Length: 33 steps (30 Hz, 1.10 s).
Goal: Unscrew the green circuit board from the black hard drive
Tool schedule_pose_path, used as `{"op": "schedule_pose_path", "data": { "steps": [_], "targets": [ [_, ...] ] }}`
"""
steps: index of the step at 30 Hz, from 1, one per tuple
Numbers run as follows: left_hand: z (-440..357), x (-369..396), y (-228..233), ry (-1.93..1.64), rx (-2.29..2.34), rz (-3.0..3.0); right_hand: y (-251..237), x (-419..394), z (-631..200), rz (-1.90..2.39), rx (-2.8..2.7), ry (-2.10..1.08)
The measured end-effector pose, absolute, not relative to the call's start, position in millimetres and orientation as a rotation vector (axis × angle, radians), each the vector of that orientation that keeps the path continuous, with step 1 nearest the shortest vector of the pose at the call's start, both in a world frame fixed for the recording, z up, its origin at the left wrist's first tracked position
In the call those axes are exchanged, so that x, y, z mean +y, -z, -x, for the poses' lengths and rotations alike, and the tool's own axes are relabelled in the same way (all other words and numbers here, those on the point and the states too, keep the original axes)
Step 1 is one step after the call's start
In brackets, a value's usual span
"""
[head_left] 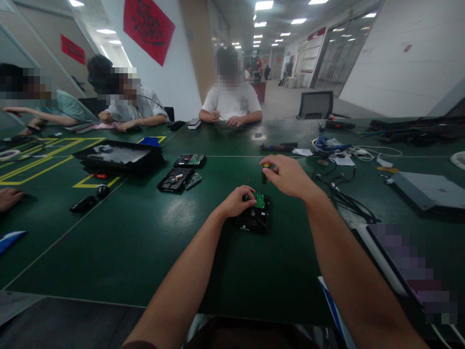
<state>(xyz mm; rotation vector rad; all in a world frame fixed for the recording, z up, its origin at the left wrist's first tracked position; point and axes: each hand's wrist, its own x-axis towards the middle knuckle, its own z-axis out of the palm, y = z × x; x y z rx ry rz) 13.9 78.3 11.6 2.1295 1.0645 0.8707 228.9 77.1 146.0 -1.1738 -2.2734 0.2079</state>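
In front of me a black hard drive point(253, 220) lies on the green table, a green circuit board point(259, 200) at its far end. My right hand point(285, 175) grips a screwdriver point(264, 175) by its yellow-topped handle from above. The screwdriver stands upright, its shaft reaching down to the board's far edge; whether the tip sits in a screw is too small to tell. My left hand point(238, 200) rests at the drive's left side with fingers bent onto the board, steadying or touching it. Tiny screws point(250, 180) lie just beyond the drive.
Two more hard drives point(176, 180) point(189, 160) and a loose circuit board point(193, 181) lie left of centre. A black tray point(119, 157) is farther left. Cables point(348, 196), a grey metal box point(428, 191) and a laptop-like device point(395, 261) occupy the right. Several people sit around the table.
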Motion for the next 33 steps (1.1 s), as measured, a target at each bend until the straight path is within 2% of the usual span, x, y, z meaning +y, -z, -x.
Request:
{"op": "schedule_pose_path", "data": {
  "steps": [8, 16, 25, 33],
  "targets": [
    [-13.1, 79.7, -9.1, -0.890, 1.043, -2.143, -146.6, 75.5, -227.8, 1.225, -2.249, -0.136],
    [-13.7, 80.0, -9.1, -0.877, 1.054, -2.134, -143.6, 75.2, -227.3, 1.162, -2.217, -0.480],
    [-12.9, 79.7, -10.4, -0.869, 1.064, -2.141, -147.9, 76.8, -229.4, 1.254, -2.270, -0.105],
    [-13.6, 78.7, -11.1, -0.871, 1.063, -2.127, -145.9, 73.9, -227.7, 1.169, -2.224, -0.482]
  ]
}}
